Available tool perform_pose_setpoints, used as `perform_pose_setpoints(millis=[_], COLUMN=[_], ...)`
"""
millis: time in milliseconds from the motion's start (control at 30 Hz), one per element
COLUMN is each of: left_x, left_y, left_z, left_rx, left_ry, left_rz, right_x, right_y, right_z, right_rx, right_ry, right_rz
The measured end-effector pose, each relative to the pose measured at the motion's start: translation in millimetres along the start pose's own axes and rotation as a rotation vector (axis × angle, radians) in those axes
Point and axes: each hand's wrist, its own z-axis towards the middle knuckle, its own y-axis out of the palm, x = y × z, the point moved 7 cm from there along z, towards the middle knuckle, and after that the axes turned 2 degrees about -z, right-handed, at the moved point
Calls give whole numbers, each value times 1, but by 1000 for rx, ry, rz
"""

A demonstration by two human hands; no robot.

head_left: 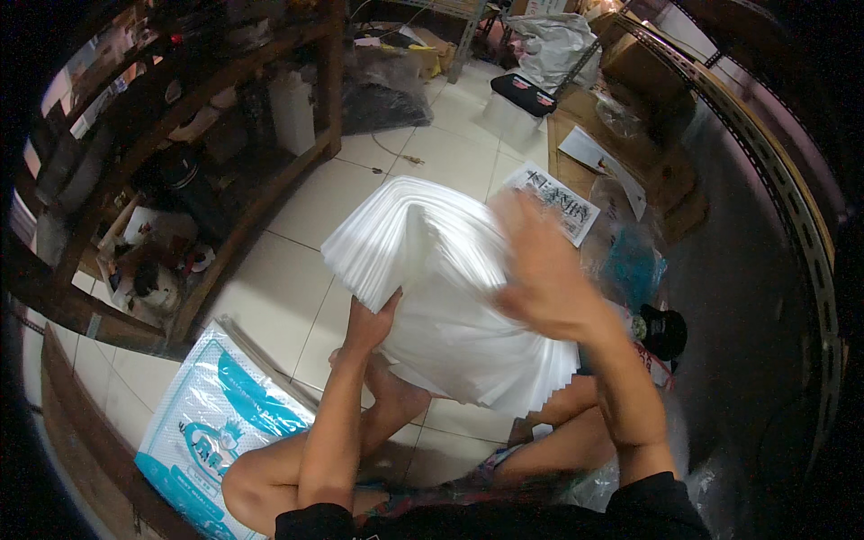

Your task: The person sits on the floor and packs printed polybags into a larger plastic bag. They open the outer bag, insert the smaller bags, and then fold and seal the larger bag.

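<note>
A thick stack of thin white sheets [441, 297] is bent over and fanned out in front of me, its layered edges showing at the upper left and lower right. My left hand [373, 319] is closed on the stack's left underside, thumb against the sheets; its other fingers are mostly hidden. Over the right side of the stack is my right hand [547, 265], blurred by motion. Its thumb stands apart from the fingers, and nothing shows in its grasp. Whether it touches the sheets I cannot tell.
A blue-and-white plastic package [211, 432] lies by my left knee. Dark wooden shelving [261, 180] stands at the left. To the right are a printed sheet [562, 202], cardboard [576, 135] and a metal rack [783, 171]. Near the back lie a black pouch [522, 94] and a cable [400, 155].
</note>
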Motion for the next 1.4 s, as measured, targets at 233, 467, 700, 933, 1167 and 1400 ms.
perform_pose_setpoints(millis=[233, 467, 700, 933, 1167, 1400], left_x=[25, 34, 27, 36, 17, 30], left_y=[-7, -9, -1, -2, -2, -4], left_z=[1, 2, 6, 2, 4, 3], left_rx=[-81, -180, -190, -223, -201, -226], left_ry=[-9, -79, 12, -99, -80, -120], left_rz=[51, 14, 79, 55, 63, -29], right_x=[9, -11, -14, -1, 12, -4], right_y=[-27, -21, 14, 12, -18, -22], right_z=[7, 27, 32, 33, 46, 105], right_rx=[129, 102, -3, -59, 169, 327], right_ry=[104, 40, -17, 81, 60, 1], right_rz=[57, 11, -133, 96, 201, 111])
